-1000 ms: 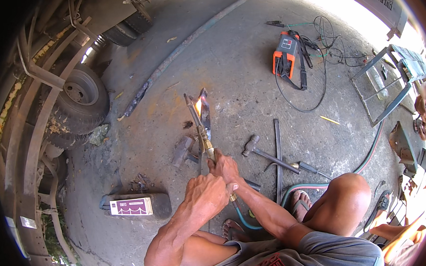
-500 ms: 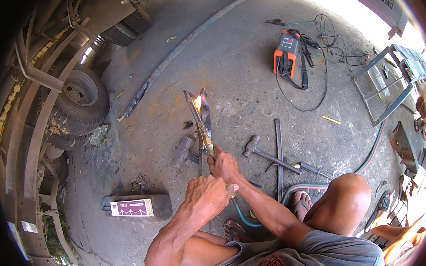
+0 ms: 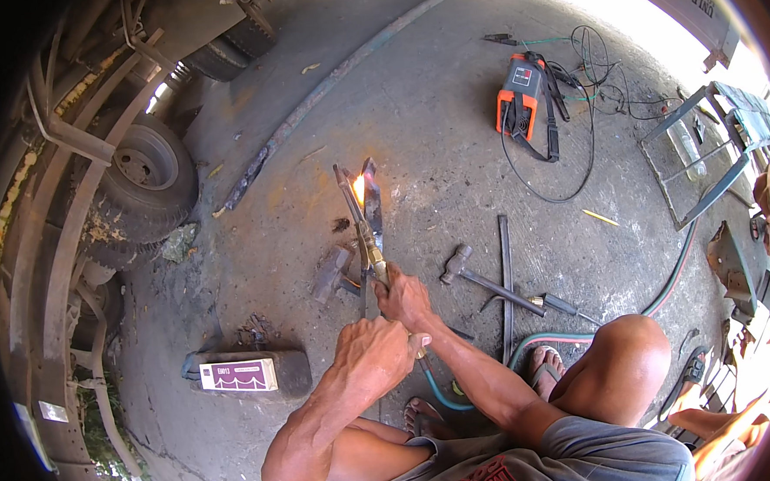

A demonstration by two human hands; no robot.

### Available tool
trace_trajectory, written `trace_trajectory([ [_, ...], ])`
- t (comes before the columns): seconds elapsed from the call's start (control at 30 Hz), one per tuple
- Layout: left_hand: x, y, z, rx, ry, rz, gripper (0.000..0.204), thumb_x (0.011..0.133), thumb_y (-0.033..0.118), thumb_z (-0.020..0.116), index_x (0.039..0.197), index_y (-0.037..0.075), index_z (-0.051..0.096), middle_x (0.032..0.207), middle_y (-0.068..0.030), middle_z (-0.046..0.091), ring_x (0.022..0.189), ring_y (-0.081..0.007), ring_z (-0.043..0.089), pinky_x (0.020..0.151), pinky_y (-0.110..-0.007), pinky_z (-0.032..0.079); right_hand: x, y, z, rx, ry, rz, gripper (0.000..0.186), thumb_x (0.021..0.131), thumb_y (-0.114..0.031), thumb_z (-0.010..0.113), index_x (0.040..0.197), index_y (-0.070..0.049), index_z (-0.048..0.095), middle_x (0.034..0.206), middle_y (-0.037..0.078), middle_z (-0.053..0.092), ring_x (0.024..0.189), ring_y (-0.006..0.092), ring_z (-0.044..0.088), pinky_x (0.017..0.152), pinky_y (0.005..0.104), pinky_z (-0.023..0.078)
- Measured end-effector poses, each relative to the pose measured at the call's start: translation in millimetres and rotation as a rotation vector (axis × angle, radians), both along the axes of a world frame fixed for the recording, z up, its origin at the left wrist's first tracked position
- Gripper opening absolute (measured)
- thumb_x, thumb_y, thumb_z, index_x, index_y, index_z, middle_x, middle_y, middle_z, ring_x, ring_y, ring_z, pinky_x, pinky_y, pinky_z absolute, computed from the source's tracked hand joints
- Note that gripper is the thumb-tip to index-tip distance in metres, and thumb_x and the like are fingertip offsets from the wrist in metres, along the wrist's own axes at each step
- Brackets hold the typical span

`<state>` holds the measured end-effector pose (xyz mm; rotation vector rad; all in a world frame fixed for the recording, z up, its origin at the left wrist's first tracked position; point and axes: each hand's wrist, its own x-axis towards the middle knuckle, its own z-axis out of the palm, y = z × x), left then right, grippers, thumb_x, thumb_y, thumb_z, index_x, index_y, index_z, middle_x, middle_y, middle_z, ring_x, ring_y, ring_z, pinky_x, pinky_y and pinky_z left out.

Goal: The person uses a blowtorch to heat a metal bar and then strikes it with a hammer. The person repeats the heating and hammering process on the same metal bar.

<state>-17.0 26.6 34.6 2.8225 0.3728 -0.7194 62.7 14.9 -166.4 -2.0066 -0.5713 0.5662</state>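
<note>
My right hand (image 3: 404, 299) is closed around the handle of a cutting torch (image 3: 367, 239), whose brass valves sit just ahead of my fingers. Beyond them, its metal tubes reach to an angled head. A bright orange-yellow flame (image 3: 359, 190) burns beside a dark flat metal bar (image 3: 374, 208) close to the torch tubes. My left hand (image 3: 375, 350) is in a fist nearer my body, around a grey metal strip (image 3: 368, 304) that runs up toward the flame. Its thumb rests by the torch's rear end, where a teal hose (image 3: 441, 396) leaves. The fingers hide the strip's lower end.
A sledgehammer head (image 3: 330, 274) lies left of the torch; a hammer (image 3: 492, 280) and dark bar (image 3: 505, 286) lie right. An orange-black welding machine (image 3: 521, 98) with cables stands farther off. An electrode box (image 3: 238, 376) is at left, near truck wheels (image 3: 148, 166). Another person sits at right.
</note>
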Motion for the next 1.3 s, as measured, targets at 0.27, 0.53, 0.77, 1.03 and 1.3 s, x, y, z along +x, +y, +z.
trace_trajectory([
  [0.27, 0.3, 0.9, 0.5, 0.013, -0.006, -0.007, 0.065, 0.101, 0.052, 0.062, 0.077, -0.007, 0.075, 0.074, -0.0323, 0.069, 0.077, -0.049, 0.071, 0.074, -0.056, 0.056, 2.8, 2.5, 1.0, 0.002, 0.004, -0.029, 0.038, 0.097, -0.029, 0.065, 0.117, 0.002, 0.058, 0.089, 0.034, 0.071, 0.092, 0.0531, 0.071, 0.083, 0.0586, 0.056],
  [0.53, -3.7, 4.0, -2.4, -0.001, -0.044, -0.01, 0.064, 0.1, 0.052, 0.062, 0.078, -0.007, 0.074, 0.075, -0.0322, 0.068, 0.077, -0.0496, 0.071, 0.074, -0.056, 0.055, 4.4, 6.3, -0.6, 0.021, -0.004, -0.022, 0.037, 0.096, -0.029, 0.067, 0.116, 0.002, 0.057, 0.088, 0.034, 0.071, 0.091, 0.0527, 0.071, 0.082, 0.0586, 0.056],
  [0.77, -3.2, 2.4, -0.2, -0.006, -0.034, -0.01, 0.065, 0.101, 0.052, 0.062, 0.078, -0.008, 0.073, 0.074, -0.0325, 0.068, 0.077, -0.0499, 0.07, 0.074, -0.056, 0.055, 0.0, 3.1, -2.1, 0.009, 0.004, -0.027, 0.035, 0.096, -0.028, 0.067, 0.111, 0.003, 0.058, 0.087, 0.034, 0.071, 0.089, 0.0525, 0.071, 0.082, 0.0585, 0.056],
  [1.03, -6.6, 1.1, 1.4, 0.016, -0.051, -0.017, 0.065, 0.101, 0.052, 0.062, 0.077, -0.007, 0.073, 0.073, -0.0324, 0.067, 0.076, -0.0497, 0.07, 0.074, -0.056, 0.055, -3.0, 1.2, -1.4, -0.001, 0.001, -0.007, 0.037, 0.096, -0.029, 0.066, 0.113, 0.003, 0.057, 0.088, 0.035, 0.071, 0.09, 0.0531, 0.071, 0.082, 0.059, 0.056],
  [1.3, -6.2, -0.2, 3.3, 0.009, -0.041, 0.006, 0.066, 0.101, 0.053, 0.062, 0.078, -0.007, 0.074, 0.074, -0.0323, 0.068, 0.077, -0.0497, 0.071, 0.074, -0.057, 0.055, 1.4, 5.0, -1.4, 0.019, -0.009, -0.041, 0.038, 0.096, -0.029, 0.066, 0.116, 0.002, 0.057, 0.088, 0.035, 0.07, 0.091, 0.0535, 0.07, 0.083, 0.0591, 0.055],
])
